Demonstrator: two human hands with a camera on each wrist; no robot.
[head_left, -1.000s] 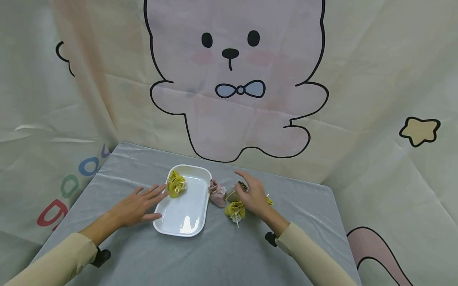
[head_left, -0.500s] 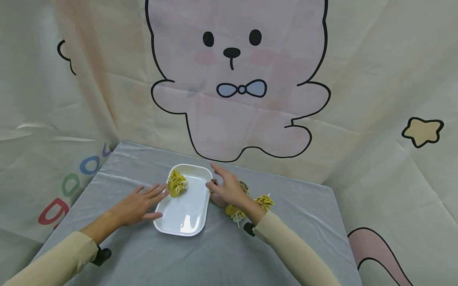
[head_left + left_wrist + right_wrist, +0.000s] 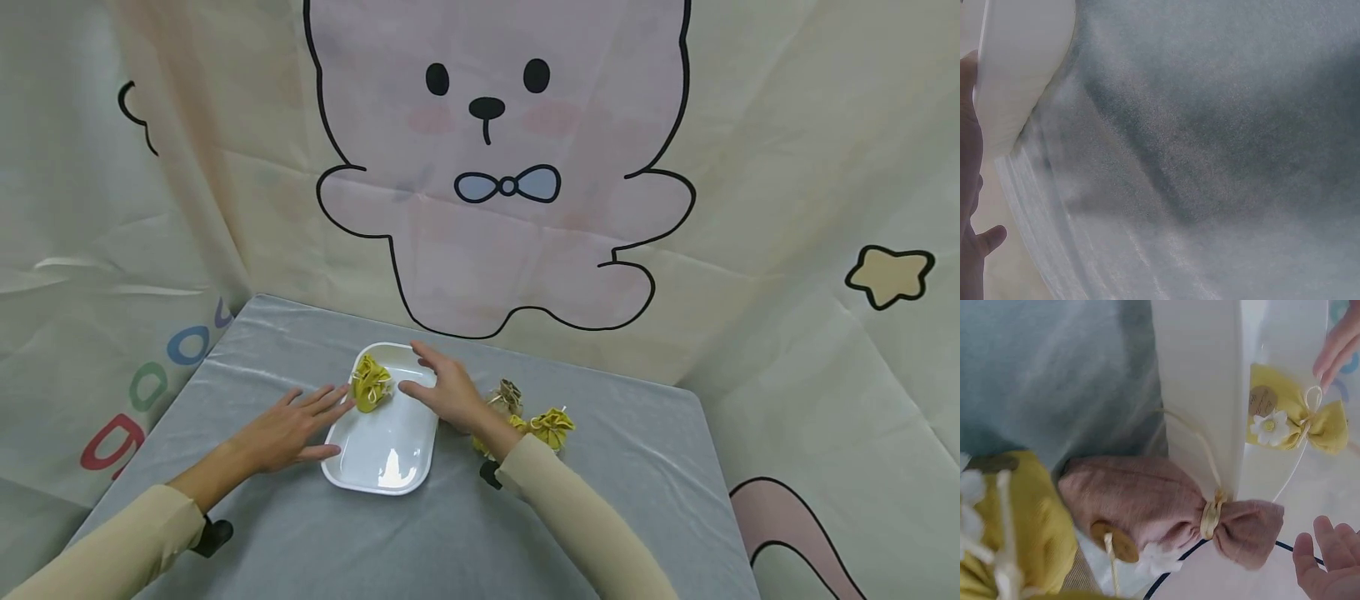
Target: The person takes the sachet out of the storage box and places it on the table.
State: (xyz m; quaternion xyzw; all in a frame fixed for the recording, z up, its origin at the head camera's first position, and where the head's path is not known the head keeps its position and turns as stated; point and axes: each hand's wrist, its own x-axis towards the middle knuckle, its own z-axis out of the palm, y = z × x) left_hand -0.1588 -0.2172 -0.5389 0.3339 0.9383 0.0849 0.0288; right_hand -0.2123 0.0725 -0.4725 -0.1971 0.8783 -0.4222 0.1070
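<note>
A white tray [image 3: 378, 458] lies on the table with one yellow drawstring pouch [image 3: 371, 385] at its far left. My left hand [image 3: 288, 433] is at the tray's left rim, fingers spread and straight. Over the tray's right side is my right hand [image 3: 448, 392], thumb and fingers apart, with nothing between them. In the right wrist view, a pink drawstring pouch [image 3: 1141, 500] with a white flower leans against the tray's outer wall, near the right hand's fingers [image 3: 1332, 556]. The head view has this pouch mostly hidden behind that hand.
Right of the right wrist sit a beige pouch [image 3: 507, 397] and a yellow pouch [image 3: 553, 427]; another yellow one is partly covered by the forearm. Grey cloth [image 3: 622, 467] covers the table, and a printed bear curtain [image 3: 510, 258] hangs behind it.
My right hand has moved left from above the pouches, past the pink pouch, to over the tray's right side. The left hand and the yellow pouch in the tray stay put.
</note>
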